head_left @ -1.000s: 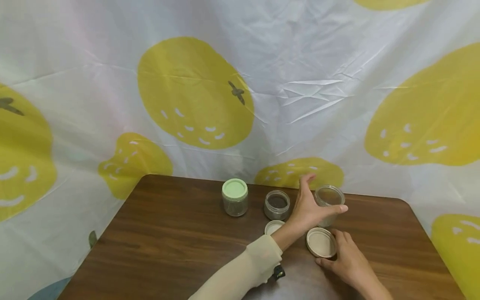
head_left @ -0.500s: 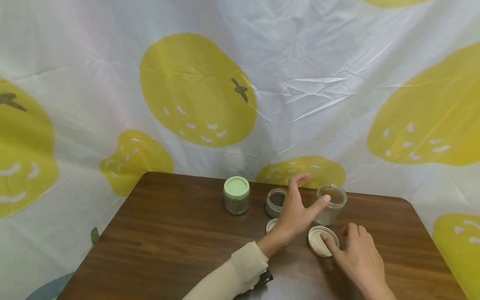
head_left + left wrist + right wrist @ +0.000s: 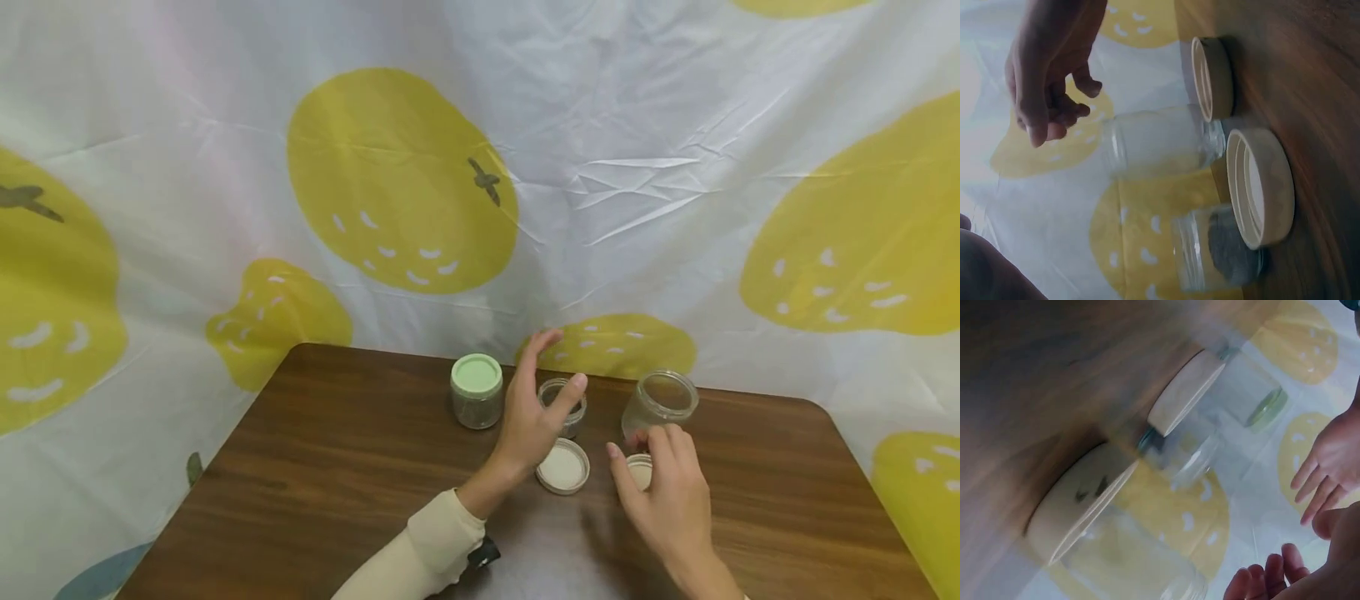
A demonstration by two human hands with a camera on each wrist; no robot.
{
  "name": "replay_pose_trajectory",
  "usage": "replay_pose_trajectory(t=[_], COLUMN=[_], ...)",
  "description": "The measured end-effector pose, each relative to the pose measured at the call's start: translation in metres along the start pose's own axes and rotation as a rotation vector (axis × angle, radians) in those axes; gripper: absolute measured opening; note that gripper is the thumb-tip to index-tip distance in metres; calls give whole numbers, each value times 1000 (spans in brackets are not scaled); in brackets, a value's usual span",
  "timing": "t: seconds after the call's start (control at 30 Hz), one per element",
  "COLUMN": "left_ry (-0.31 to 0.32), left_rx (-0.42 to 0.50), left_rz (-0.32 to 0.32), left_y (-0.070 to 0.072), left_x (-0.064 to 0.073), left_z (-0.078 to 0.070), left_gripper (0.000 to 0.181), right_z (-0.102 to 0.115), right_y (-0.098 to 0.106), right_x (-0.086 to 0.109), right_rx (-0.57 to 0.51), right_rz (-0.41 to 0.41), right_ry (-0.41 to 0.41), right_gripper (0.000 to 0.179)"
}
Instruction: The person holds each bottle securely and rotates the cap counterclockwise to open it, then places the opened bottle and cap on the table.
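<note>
My left hand [image 3: 528, 417] hovers with fingers spread, partly in front of a short clear jar [image 3: 575, 423] without a lid. It holds nothing. My right hand [image 3: 671, 492] hangs loosely curled above a cream lid [image 3: 640, 471], nothing in its grasp, and covers part of that lid. A second cream lid [image 3: 562, 467] lies inner side up in front of the short jar. Dark grey shows inside the short jar [image 3: 1232, 247] in the left wrist view. Behind the right hand stands a taller clear jar [image 3: 652, 404], also uncovered.
A clear jar with a pale green lid [image 3: 477, 375] stands upright left of the left hand. Everything rests on a brown wood-grain table [image 3: 322, 467]. A white cloth with yellow fruit prints [image 3: 600, 250] hangs right behind the table's back edge.
My left hand has moved left, away from the taller jar, uncovering the middle lid. The right hand has left the right lid's edge and now hovers over it, further left.
</note>
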State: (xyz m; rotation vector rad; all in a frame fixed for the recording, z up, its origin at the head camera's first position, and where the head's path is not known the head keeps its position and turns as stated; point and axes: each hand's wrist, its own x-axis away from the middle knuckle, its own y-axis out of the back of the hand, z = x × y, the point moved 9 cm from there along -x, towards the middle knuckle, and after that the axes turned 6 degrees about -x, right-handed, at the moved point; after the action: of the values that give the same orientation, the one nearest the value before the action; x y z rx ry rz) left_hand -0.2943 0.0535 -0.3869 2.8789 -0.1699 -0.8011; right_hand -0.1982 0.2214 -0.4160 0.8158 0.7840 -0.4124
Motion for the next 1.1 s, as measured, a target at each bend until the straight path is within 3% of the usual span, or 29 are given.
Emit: replay_pose_trajectory(t=[0.1,0.23,0.43,0.57,0.63,0.73,0.83,0.97,1.1], left_ry=[33,52,62,140,182,232,310,478,623], left_rx=[69,86,79,110,122,121,120,151,168], left_rz=[-22,-64,-220,-326,-349,-340,-293,-218,-140], left_y=[19,47,91,115,123,131,135,136,135], left_x=[-2,0,8,13,15,17,19,24,29], left_z=[8,19,39,59,68,78,89,111,131], left_gripper=[66,68,66,62,61,64,67,68,76], right_z=[4,10,21,31,36,42,46,46,42], right_y=[-14,-35,-55,-64,-69,-77,-87,-106,-131], right_x=[-1,7,10,2,-3,-9,-18,-30,-37], right_rx=[-58,-100,-146,-146,-151,-165,-198,-274,-369], right_rz=[4,62,93,89,97,110,125,156,222], right_ry=[-19,-47,-48,-54,-59,-70,-96,-167,-302], right_gripper=[24,26,23,16,17,19,26,47,72])
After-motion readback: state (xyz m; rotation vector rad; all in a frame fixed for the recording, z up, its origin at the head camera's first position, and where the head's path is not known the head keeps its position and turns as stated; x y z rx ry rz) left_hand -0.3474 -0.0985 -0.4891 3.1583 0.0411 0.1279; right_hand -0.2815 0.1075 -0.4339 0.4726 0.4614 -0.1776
